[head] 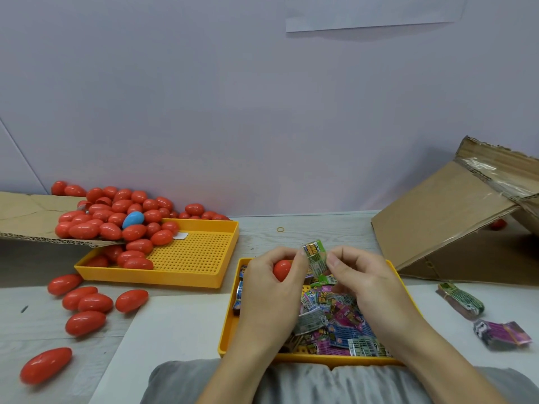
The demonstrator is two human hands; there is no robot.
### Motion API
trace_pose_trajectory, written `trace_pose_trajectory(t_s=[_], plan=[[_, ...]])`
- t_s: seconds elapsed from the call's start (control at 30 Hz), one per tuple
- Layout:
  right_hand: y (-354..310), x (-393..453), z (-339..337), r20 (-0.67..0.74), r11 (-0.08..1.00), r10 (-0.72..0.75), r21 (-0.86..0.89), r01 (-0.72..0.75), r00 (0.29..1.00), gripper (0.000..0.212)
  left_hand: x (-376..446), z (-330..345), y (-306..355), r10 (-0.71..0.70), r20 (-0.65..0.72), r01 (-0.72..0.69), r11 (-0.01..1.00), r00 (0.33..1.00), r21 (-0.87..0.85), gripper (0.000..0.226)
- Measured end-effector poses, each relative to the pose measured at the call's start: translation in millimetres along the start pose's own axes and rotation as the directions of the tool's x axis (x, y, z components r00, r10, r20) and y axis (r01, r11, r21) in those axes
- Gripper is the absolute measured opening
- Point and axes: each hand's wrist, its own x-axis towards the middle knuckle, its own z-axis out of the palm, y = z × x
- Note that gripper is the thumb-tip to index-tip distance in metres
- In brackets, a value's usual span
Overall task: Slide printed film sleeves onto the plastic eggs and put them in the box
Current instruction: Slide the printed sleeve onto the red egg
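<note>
My left hand point(269, 279) curls round a red plastic egg point(281, 269) and also pinches one edge of a green printed film sleeve point(315, 255). My right hand point(357, 275) pinches the sleeve's other edge, just right of the egg. Both hands hover over a yellow tray point(227, 330) full of several loose printed sleeves point(335, 325). The sleeve is beside the egg, not around it. The cardboard box point(437, 225) lies tipped at the right, with a red egg point(498, 224) showing in its opening.
A second yellow tray point(201, 252) at the left holds a heap of red eggs point(116, 220) and one blue egg point(133, 219), spilling from a cardboard flap point(26, 217). Several red eggs point(87, 301) lie loose on the table. Two banded sleeve bundles point(460, 300) lie right.
</note>
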Motion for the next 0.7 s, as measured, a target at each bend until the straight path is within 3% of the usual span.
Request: trace_pose_trajectory(t_s=[0.2, 0.33, 0.47, 0.53, 0.63, 0.7], plan=[[0.0, 0.2, 0.4, -0.005, 0.999, 0.031, -0.023, -0.031, 1.0, 0.028, 1.3, 0.6, -3.3, 0.099, -0.05, -0.095, 0.991, 0.994, 0.092, 0.022], [-0.3, 0.9, 0.1, -0.068, 0.992, 0.123, -0.007, -0.123, 0.99, 0.044, -0.9, 1.4, -4.0, 0.171, -0.045, -0.161, 0.972, 0.984, 0.172, 0.025], [-6.4, -1.5, 0.2, -0.028, 0.998, 0.057, -0.04, -0.058, 0.998, 0.076, -1.7, 1.2, -3.7, 0.256, -0.014, -0.245, 0.938, 0.966, 0.244, 0.023], [-6.4, -1.4, -0.1, -0.019, 0.998, -0.001, -0.06, 0.0, 1.0, 0.067, -2.0, 1.6, -3.7, 0.293, 0.005, -0.283, 0.918, 0.956, 0.28, 0.018], [-3.7, -0.6, 0.4, -0.052, 0.995, -0.046, -0.09, 0.042, 0.998, 0.036, -2.9, 3.0, -2.6, 0.34, 0.014, -0.324, 0.882, 0.94, 0.343, 0.01], [-4.1, -1.4, 1.2, -0.073, 0.996, -0.059, -0.066, 0.054, 0.996, 0.034, -3.2, 2.8, -2.0, 0.313, -0.008, -0.293, 0.898, 0.95, 0.328, 0.011]])
